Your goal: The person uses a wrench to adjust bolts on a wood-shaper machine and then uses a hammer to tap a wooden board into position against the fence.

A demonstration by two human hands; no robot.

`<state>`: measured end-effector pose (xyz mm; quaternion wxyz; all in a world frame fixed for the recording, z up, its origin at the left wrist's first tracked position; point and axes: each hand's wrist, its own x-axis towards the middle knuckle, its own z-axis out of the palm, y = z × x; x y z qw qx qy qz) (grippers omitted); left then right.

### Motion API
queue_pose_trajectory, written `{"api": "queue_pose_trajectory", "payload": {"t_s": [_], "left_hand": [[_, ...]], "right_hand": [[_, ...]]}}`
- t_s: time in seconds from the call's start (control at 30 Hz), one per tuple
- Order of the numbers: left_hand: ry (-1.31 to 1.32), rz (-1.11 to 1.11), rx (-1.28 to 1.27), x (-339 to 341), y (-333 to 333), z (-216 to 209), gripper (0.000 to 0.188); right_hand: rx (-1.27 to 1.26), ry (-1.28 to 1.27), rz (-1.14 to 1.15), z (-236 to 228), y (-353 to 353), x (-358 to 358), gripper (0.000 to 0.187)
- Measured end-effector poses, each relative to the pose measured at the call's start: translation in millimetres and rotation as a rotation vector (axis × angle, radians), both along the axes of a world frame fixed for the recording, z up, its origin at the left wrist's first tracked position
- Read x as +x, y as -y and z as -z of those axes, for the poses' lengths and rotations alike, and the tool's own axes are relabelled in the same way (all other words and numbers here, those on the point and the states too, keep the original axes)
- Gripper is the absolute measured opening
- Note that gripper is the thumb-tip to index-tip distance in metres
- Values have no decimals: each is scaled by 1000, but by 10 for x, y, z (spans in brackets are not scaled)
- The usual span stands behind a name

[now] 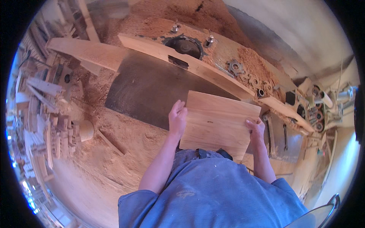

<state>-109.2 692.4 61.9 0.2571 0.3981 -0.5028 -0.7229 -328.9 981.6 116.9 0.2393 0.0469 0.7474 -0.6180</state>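
A flat, pale wooden panel (218, 123) lies in front of my waist, above the dark metal machine table (142, 83). On its right edge, my right hand (257, 129) is closed with the thumb over the top face. My left hand (178, 117) meets the left edge with its fingers curled in; part of that grip is hidden. Beyond the panel a long wooden fence (213, 74) crosses the table, with a dark slot cut in its middle. Behind the fence is a round dark opening (185, 46) with a spindle.
Sawdust (125, 133) covers the floor and the machine's back. Metal cutter heads and rings (235, 67) lie behind the fence. Stacked wood offcuts (62, 133) stand at the left. Wrenches (285, 136) rest on the right of the table, near a roller unit (318, 114).
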Motion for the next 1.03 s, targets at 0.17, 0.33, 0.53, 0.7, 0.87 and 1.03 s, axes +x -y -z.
{"api": "queue_pose_trajectory", "payload": {"t_s": [0.17,0.33,0.53,0.7,0.87,1.03], "left_hand": [[158,50,-73,642,135,310,47],[326,15,-219,1472,518,257,38],[363,-485,93,2553,1299,139,45],[391,-516,182,3095,2806,614,53],[473,-225,245,2527,4156,1143,55],[367,300,476,2316,5249,2342,63]], "right_hand": [[54,133,167,478,-134,-48,39],[445,-385,184,1018,-324,-324,37],[639,-861,107,367,16,620,30],[623,-475,424,1039,-285,2240,12],[764,-121,367,2050,530,3457,19],[894,-119,162,3027,1539,3793,68]]}}
